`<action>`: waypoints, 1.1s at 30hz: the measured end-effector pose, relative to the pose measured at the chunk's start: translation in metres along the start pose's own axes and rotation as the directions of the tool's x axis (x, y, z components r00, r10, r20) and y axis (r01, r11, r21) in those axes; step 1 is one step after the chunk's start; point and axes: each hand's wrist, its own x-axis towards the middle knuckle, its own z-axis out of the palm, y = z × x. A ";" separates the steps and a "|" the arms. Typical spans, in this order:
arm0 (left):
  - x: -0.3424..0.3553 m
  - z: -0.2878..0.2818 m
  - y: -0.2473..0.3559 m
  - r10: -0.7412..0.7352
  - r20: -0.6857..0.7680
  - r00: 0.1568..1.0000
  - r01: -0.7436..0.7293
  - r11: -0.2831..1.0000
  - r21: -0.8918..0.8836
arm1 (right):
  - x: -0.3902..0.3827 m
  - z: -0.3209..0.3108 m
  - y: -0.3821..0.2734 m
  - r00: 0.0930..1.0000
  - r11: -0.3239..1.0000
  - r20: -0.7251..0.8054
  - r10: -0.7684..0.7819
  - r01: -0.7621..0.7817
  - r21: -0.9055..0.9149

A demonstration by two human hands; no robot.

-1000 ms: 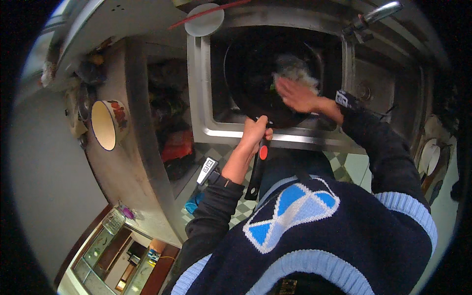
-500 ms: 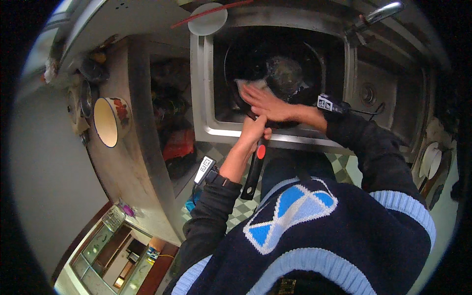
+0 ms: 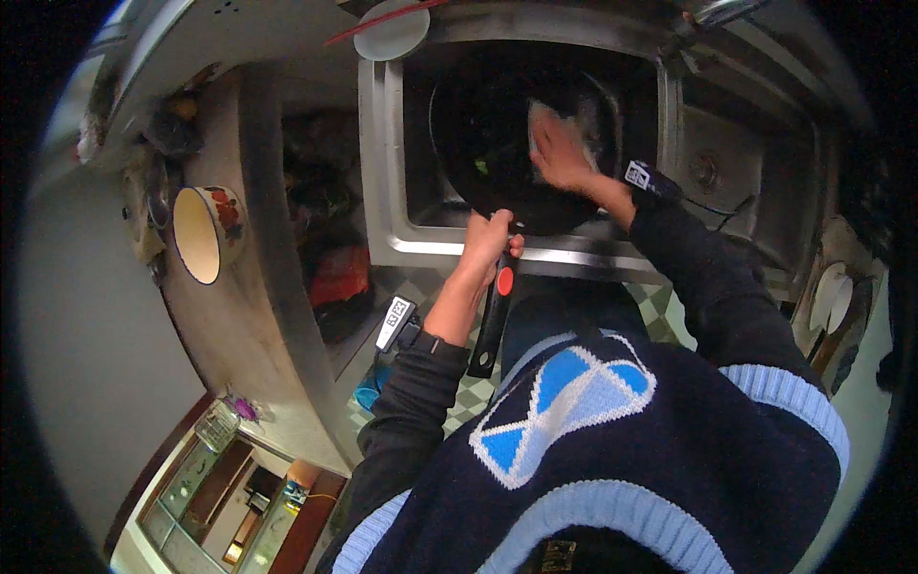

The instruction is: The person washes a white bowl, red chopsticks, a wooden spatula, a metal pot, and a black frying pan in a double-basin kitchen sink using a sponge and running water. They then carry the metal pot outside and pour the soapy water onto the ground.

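"What's changed?"
"The right hand point(image 3: 564, 159) has swung away from the handle point(image 3: 491, 325), back to the right part of the black pan point(image 3: 478, 124); the wiping seems to go to and fro across the inside."
"And the fingers?"
"The right ones stretch over something pale point(image 3: 542, 112); blur hides whether they grip it; the left hand point(image 3: 490, 239) is closed round the handle, presumably steadying the pan in the sink's point(image 3: 382, 182) left basin."

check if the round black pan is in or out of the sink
In: the round black pan lies within the left basin of the silver metal sink; only its long black handle extends past the front rim.
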 end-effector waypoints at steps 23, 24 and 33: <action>-0.001 0.003 0.004 0.044 -0.004 0.999 -0.044 0.998 -0.039 | -0.022 -0.033 0.021 0.957 0.966 0.209 -0.201 0.228 -0.117; 0.000 0.004 0.003 0.039 0.005 0.999 -0.038 0.998 -0.044 | -0.022 -0.032 0.020 0.903 0.943 0.372 -0.216 0.291 -0.159; 0.002 0.003 0.002 0.043 0.010 0.999 -0.042 0.999 -0.011 | -0.002 -0.037 0.021 0.963 0.955 0.078 -0.257 0.265 -0.133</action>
